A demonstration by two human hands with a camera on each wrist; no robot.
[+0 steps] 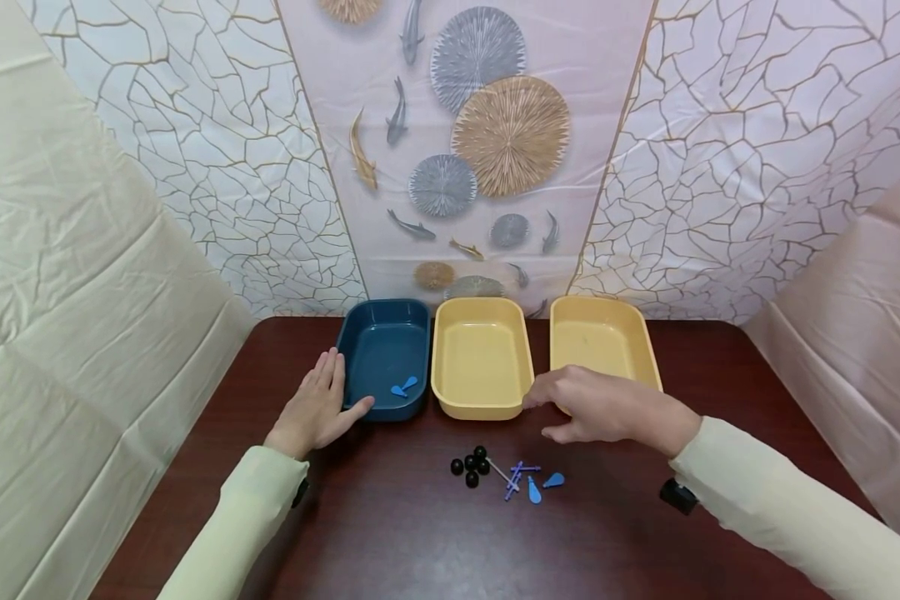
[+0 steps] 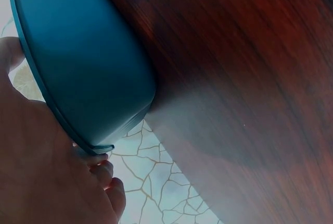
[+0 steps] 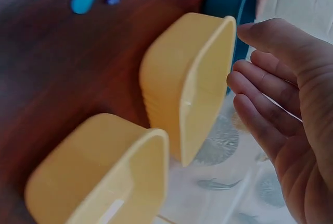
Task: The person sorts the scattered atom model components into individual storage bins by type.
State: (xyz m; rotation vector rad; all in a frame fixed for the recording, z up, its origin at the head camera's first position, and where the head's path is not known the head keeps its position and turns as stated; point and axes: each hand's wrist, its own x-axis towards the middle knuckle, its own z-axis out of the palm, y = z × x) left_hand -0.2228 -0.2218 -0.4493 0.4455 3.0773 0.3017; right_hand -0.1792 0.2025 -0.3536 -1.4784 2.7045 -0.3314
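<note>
My left hand [image 1: 315, 407] rests against the left rim of a dark blue bin [image 1: 387, 352], fingers straight and thumb spread over the near corner. Two small blue teardrop-shaped pieces [image 1: 405, 387] lie inside that bin. In the left wrist view the bin's outer wall [image 2: 88, 62] stands beside the palm. My right hand [image 1: 588, 406] hovers over the near end of the right yellow bin [image 1: 600, 342], close to the corner of the middle yellow bin [image 1: 483, 354]. Its fingers [image 3: 263, 86] are loosely bent with nothing between them, as the right wrist view shows.
On the dark brown table [image 1: 390, 533], before the bins, lie several black balls [image 1: 472, 463], a pale stick [image 1: 498, 470], purple sticks [image 1: 515, 479] and two blue teardrop-shaped pieces [image 1: 534, 490]. A patterned cloth [image 1: 450, 250] hangs behind the three bins.
</note>
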